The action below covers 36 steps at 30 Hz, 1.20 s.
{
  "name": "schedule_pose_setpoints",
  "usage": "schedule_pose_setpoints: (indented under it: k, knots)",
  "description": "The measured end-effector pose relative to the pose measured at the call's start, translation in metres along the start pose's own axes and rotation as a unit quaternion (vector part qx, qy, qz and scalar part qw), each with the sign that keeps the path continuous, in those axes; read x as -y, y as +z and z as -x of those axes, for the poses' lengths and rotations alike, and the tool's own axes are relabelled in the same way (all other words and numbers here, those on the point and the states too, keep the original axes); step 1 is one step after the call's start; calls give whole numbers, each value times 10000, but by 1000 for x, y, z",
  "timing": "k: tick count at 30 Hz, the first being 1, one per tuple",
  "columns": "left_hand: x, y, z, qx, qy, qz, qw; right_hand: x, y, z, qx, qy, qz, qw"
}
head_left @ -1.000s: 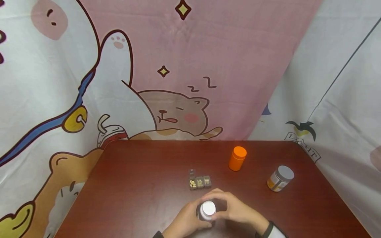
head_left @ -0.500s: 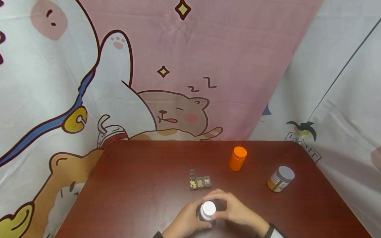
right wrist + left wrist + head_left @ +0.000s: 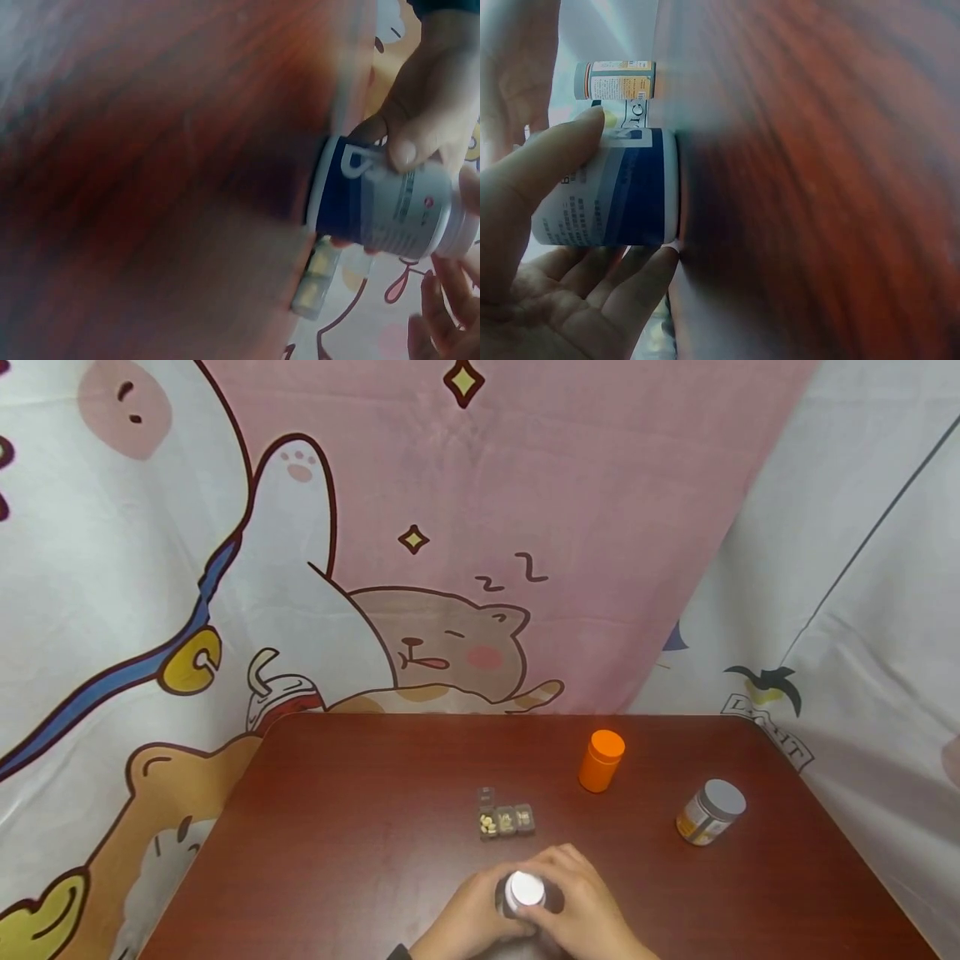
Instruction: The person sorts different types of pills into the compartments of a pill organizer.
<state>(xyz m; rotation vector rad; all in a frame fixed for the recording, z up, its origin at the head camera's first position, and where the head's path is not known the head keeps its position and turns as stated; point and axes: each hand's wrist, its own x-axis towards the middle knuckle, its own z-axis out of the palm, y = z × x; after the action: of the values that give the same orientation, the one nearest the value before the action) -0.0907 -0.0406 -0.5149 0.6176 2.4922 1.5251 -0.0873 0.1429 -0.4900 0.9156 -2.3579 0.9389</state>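
A white and blue pill bottle stands upright on the table near its front, its white cap on top. My left hand grips the bottle's body, thumb on one side and fingers on the other. From the right, my right hand holds the cap between thumb and fingers; part of that grip is hidden in the head view. Just beyond the hands lies a small clear pill organizer. Its left compartment has its lid up and shows pale tablets; tablets also show in the other compartments.
An orange bottle with an orange cap stands farther back, right of the organizer. A grey-lidded jar with an orange and white label is near the right side of the dark red table. A cartoon-printed cloth hangs behind.
My right hand has turned around the cap, its wrist swinging inward and its fingers closing nearer to the bottle. The left hand and the bottle have stayed in place.
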Motion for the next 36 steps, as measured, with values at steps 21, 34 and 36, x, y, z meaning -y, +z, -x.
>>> schedule_pose_setpoints:
  k: [21, 34, 36]
  knots:
    - [-5, 0, 4, -65, 38, 31, 10000, 6, 8, 6, -530, 183, 105, 9984]
    - [-5, -12, 6, 178, -296, -344, 9988, -17, -21, 2, -398, 1024, 631, 9919]
    - [-3, -15, 7, 225, -189, -155, 9994, -27, -27, 2, -477, 1095, 817, 9895]
